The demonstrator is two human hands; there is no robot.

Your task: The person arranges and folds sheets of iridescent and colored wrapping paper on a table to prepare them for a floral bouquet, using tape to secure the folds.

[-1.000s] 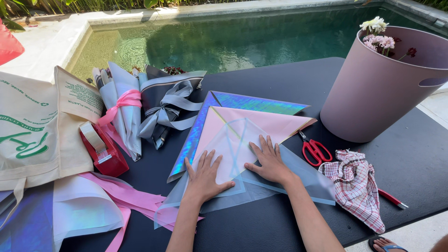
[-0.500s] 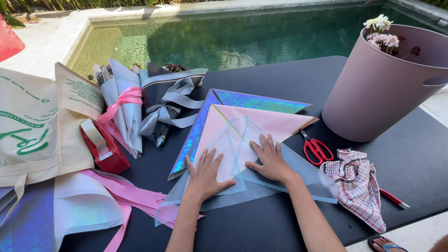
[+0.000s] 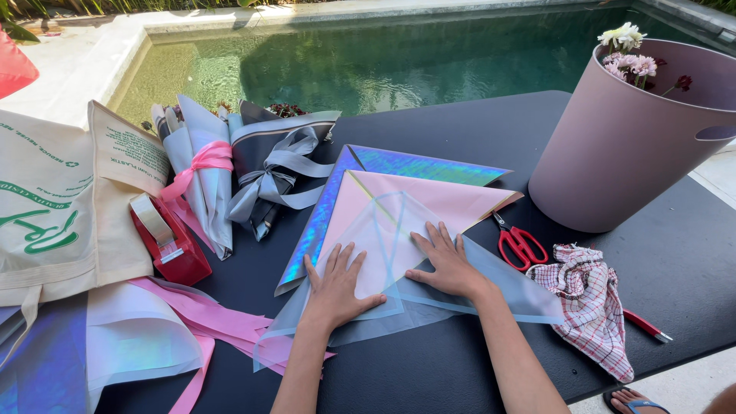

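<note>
Since a second ago your left hand (image 3: 335, 287) and right hand (image 3: 447, 263) have barely shifted: both stay flat, fingers spread, gripping nothing, pressing the translucent sheet (image 3: 383, 230) onto the pink paper (image 3: 452, 201) mid-tabletop (image 3: 429, 368). Scissors (image 3: 520, 244) lie at three o'clock.

Bare table (image 3: 429, 123) behind — scissors (image 3: 520, 244), bucket (image 3: 613, 146) block rt.

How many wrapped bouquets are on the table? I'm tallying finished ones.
2: a grey-wrapped bouquet with pink ribbon, and beside it on its right a dark-wrapped bouquet with grey ribbon. More could lie hidden behind the cloth bag.
</note>
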